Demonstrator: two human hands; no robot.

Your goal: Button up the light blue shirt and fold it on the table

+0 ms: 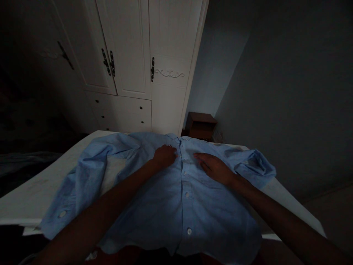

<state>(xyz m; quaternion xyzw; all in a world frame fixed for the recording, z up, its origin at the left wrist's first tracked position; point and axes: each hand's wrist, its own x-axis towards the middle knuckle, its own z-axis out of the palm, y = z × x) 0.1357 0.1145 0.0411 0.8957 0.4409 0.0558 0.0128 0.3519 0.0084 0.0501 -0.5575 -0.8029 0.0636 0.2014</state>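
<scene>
A light blue button-up shirt (154,206) lies front side up on a white table (24,198), its collar at the far edge and its hem hanging at the near edge. My left hand (165,155) rests on the chest just left of the button strip, fingers slightly bent and partly hidden. On the other side of the strip, my right hand (215,167) lies on the cloth with its fingers stretched out. A white button (189,231) shows low on the strip. The left sleeve in view bends toward me; the right one is bunched near the table's edge.
Behind the table stands a white wardrobe (129,48) with dark handles and drawers. A small brown wooden cabinet (202,117) sits by the grey wall (289,92). The room is dim, and the far left is too dark to make out.
</scene>
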